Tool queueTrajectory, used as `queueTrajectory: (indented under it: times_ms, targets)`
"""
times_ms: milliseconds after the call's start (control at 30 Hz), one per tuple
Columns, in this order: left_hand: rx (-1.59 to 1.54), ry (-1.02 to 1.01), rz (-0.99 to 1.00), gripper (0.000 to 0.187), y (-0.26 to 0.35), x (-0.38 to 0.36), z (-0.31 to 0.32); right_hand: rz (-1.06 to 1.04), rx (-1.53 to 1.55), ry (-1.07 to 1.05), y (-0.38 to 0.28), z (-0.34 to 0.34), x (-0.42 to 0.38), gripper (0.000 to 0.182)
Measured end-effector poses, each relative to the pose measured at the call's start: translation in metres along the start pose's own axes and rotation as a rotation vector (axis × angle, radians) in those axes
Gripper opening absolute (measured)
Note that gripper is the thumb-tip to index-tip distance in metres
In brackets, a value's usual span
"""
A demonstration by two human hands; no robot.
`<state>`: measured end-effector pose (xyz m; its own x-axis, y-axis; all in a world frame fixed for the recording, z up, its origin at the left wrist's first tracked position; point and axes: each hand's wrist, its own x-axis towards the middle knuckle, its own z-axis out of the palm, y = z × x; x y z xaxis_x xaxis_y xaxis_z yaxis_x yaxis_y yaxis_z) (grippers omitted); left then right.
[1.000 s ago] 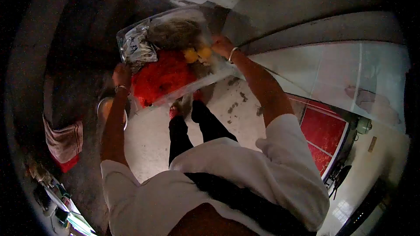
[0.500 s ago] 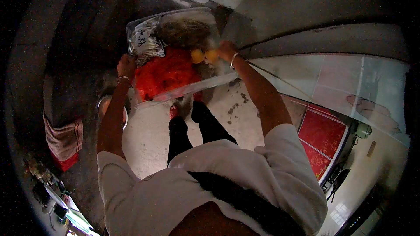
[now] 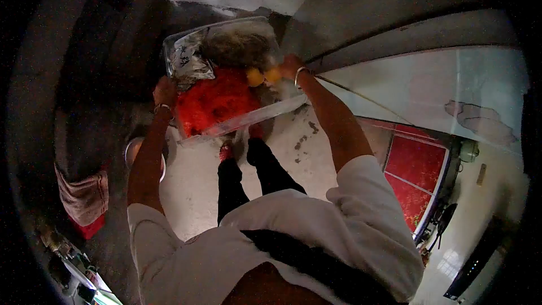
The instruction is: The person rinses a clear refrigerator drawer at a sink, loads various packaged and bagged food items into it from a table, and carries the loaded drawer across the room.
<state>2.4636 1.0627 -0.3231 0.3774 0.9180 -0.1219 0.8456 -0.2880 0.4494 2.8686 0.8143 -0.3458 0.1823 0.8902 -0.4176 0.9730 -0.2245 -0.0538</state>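
Note:
A clear, box-shaped plastic bin (image 3: pixel 248 123) is held out in front of me above the floor. My left hand (image 3: pixel 165 92) is closed on its left side, and my right hand (image 3: pixel 291 68) grips the right side near two round yellow-orange things (image 3: pixel 256 77). Inside, a bright red mesh-like bundle (image 3: pixel 217 101) fills the near left part. Behind it lie a pale bag with dark writing (image 3: pixel 189 59) and a brownish, tangled-looking mass (image 3: pixel 240 45). The fingertips of both hands are hard to make out in the dim light.
A pale glossy panel (image 3: pixel 412 90) runs along the right, with a thin rod-like line at its edge. Red panelled doors (image 3: pixel 415 166) stand further right. A round basin (image 3: pixel 135 152) is on the left, and a towel (image 3: pixel 84 195) hangs at far left. My feet are under the bin.
The bin sits slightly lower in the view, with both hands still on its sides. The surroundings have shifted a little as my head moved.

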Motion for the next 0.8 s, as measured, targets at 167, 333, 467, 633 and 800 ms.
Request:
queueTrajectory:
  times_ms: [167,333,467,633,800]
  targets:
    - [0.069,0.102,0.118,0.032,0.131,-0.090,-0.105,0.268,0.349,-0.202,0.011,-0.060,-0.087,0.025]
    - [-0.007,0.062,0.210,0.032,0.306,-0.049,-0.151,-0.109,0.004,0.040,0.159,-0.156,-0.123,0.028]
    - [0.241,0.054,0.095,0.031,0.500,0.016,-0.171,0.346,0.598,0.129,0.297,-0.279,-0.151,0.025]
    - [0.334,0.016,0.090,0.030,0.749,0.084,-0.233,-0.169,-0.220,0.133,0.484,-0.331,-0.126,0.022]
    - [0.692,-0.047,0.300,0.033,0.864,0.130,-0.290,0.203,0.523,0.062,0.546,-0.536,-0.168,0.020]
